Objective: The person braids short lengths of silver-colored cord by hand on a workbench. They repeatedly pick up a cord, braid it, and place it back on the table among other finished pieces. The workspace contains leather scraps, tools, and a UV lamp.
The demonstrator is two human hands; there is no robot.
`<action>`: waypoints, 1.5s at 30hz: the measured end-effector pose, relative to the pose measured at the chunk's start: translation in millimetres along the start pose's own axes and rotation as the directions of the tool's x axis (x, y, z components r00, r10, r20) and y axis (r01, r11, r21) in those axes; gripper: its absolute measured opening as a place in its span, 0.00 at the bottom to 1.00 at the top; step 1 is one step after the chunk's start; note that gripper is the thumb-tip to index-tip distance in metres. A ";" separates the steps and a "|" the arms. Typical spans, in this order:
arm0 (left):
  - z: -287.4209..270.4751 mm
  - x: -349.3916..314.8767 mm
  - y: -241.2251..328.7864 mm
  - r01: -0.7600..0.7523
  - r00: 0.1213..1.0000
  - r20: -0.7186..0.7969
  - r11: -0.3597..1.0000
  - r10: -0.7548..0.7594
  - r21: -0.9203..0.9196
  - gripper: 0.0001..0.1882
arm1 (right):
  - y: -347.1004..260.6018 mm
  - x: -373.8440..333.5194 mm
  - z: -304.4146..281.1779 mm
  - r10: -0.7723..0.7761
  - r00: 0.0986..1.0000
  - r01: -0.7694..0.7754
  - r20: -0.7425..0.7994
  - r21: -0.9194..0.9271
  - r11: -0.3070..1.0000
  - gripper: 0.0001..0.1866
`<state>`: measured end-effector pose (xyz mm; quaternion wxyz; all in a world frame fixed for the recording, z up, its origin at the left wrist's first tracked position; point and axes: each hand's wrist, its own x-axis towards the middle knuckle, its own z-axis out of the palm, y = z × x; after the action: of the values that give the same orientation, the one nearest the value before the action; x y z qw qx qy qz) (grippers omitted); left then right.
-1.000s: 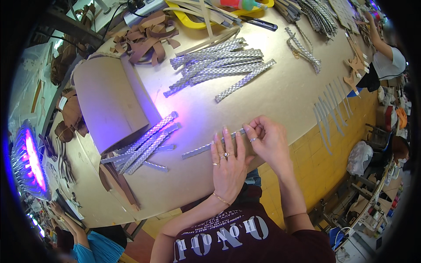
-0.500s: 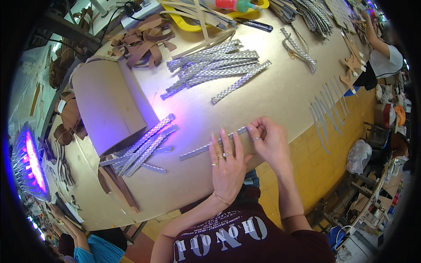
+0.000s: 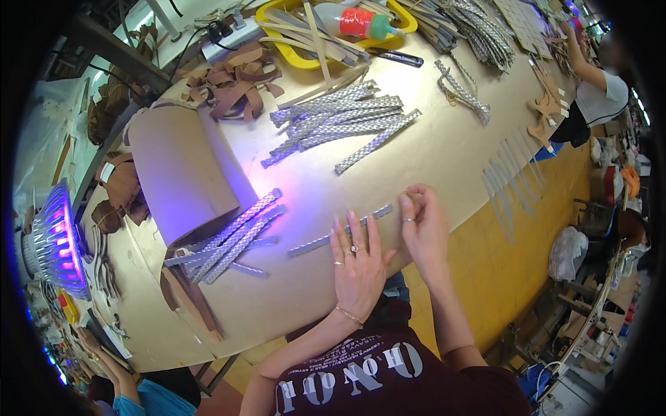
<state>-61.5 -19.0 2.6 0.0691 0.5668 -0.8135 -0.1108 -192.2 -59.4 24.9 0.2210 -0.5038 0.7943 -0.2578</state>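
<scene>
A narrow silver-grey braided strap [image 3: 306,245] lies on the table in front of me, slanting up toward the right. Pressed flat across its middle is my left hand [image 3: 359,260], fingers spread, hiding part of it. Just beyond the strap's right end, my right hand [image 3: 424,225] has thumb and fingers pinched together; whatever may be between them is too small to make out. Left of my hands, several braided straps [image 3: 243,232] lie in a loose bundle under violet light. Farther off sits a larger pile of braided straps [image 3: 340,118].
A violet-lit lamp [image 3: 59,239] stands at the left, near a curved brown sheet [image 3: 180,166]. Brown strips [image 3: 236,83], a yellow tray [image 3: 298,59] with a bottle [image 3: 354,22], and a box cutter [image 3: 395,57] lie at the far side. Thin grey strips [image 3: 510,177] hang over the right edge.
My right hand has come off the strap's right end and now sits slightly apart from it. My left hand stays flat on the strap. The whole view has shifted a little.
</scene>
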 end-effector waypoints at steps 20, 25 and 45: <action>-14.0 -48.0 -75.1 0.208 0.978 0.021 0.973 -0.207 -0.096 0.46 | 23.4 -26.7 10.5 -0.464 0.886 0.426 0.005 -0.406 0.808 0.19; -7.1 -58.8 -75.2 0.243 0.940 -0.197 0.951 -0.280 -0.194 0.41 | 8.8 -19.7 13.0 -0.567 0.823 0.539 0.016 -0.338 0.772 0.17; 3.5 -76.8 -75.0 -0.401 0.900 -0.317 0.851 0.298 -0.339 0.16 | -95.0 -2.6 39.3 -0.899 0.425 0.888 0.105 0.146 0.437 0.14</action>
<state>32.4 28.3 -19.1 0.3043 0.3916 -0.8484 -0.1852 -102.0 -98.5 55.0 0.1333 -0.8597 0.3758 -0.3191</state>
